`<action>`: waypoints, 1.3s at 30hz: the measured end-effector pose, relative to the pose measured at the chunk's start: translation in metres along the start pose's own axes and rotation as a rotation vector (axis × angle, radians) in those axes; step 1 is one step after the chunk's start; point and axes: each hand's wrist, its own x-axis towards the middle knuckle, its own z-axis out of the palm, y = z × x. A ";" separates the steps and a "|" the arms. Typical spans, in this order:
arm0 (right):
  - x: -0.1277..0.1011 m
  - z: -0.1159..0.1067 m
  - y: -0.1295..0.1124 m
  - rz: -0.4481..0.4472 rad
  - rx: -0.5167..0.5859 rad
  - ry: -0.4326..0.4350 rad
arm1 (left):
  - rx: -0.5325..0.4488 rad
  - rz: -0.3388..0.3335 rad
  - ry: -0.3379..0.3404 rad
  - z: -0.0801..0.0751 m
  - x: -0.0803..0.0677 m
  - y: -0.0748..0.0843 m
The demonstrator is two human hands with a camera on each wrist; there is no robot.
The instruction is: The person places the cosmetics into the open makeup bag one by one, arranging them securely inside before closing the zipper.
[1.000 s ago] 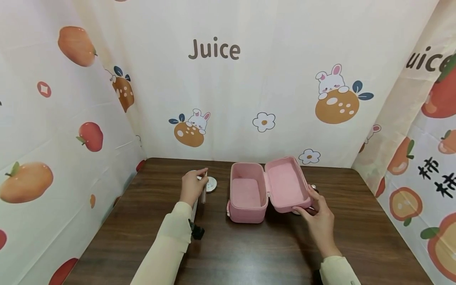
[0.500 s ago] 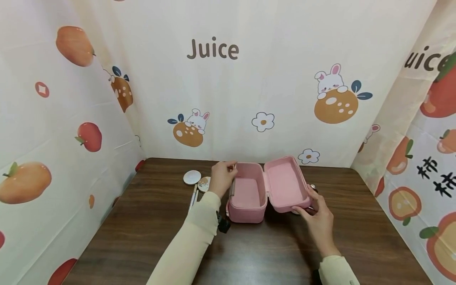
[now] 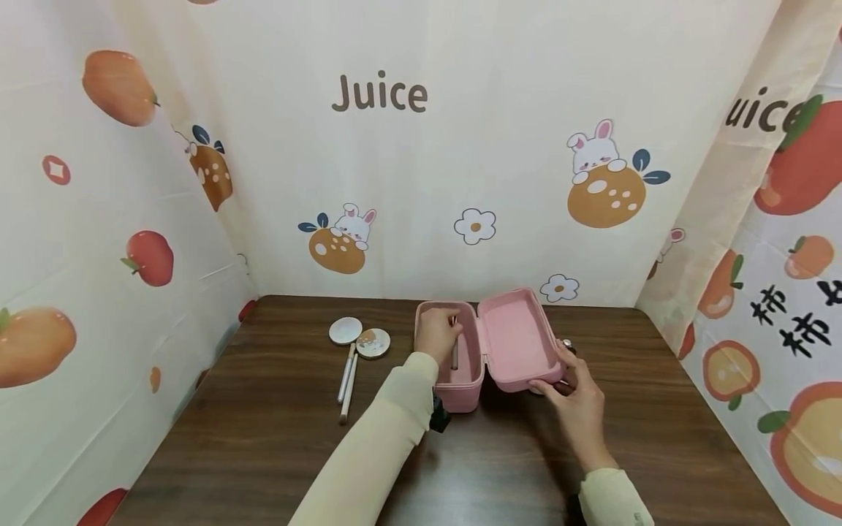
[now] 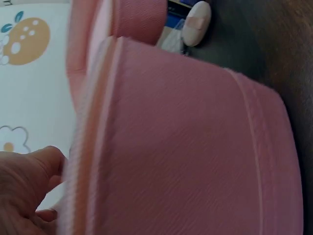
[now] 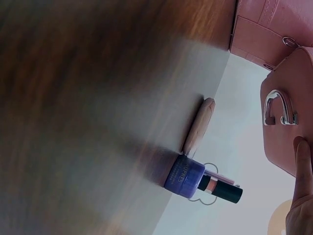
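Left hand hides slim stick, perhaps pencil.

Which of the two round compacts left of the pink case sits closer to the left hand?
The patterned compact, the nearer of the pair to the pink case. The plain white compact lies further from the left hand, toward the back.

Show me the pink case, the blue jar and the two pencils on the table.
pink case (image 3: 460, 391), head view, front wall.
blue jar (image 5: 184, 177), right wrist view, side.
two pencils (image 3: 346, 376), head view, mid shaft.
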 end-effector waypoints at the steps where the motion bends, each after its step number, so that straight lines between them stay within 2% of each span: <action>1: 0.000 0.000 0.000 0.001 0.002 -0.001 | 0.000 -0.014 -0.010 0.002 -0.001 0.000; 10: -0.002 0.001 0.007 0.043 -0.011 -0.007 | 0.065 -0.062 -0.039 0.032 0.001 -0.009; 15: -0.002 0.000 0.003 0.014 0.018 0.003 | 0.063 -0.132 -0.061 0.047 0.005 -0.015; 22: -0.002 0.000 0.001 0.014 0.020 0.013 | 0.012 -0.236 -0.172 0.054 0.008 -0.018; 33: -0.002 0.000 0.000 -0.026 0.025 0.018 | -0.009 -0.231 -0.144 0.060 0.009 -0.024; 39: -0.002 0.000 0.001 -0.038 0.033 0.023 | -0.098 -0.246 -0.140 0.063 0.007 -0.025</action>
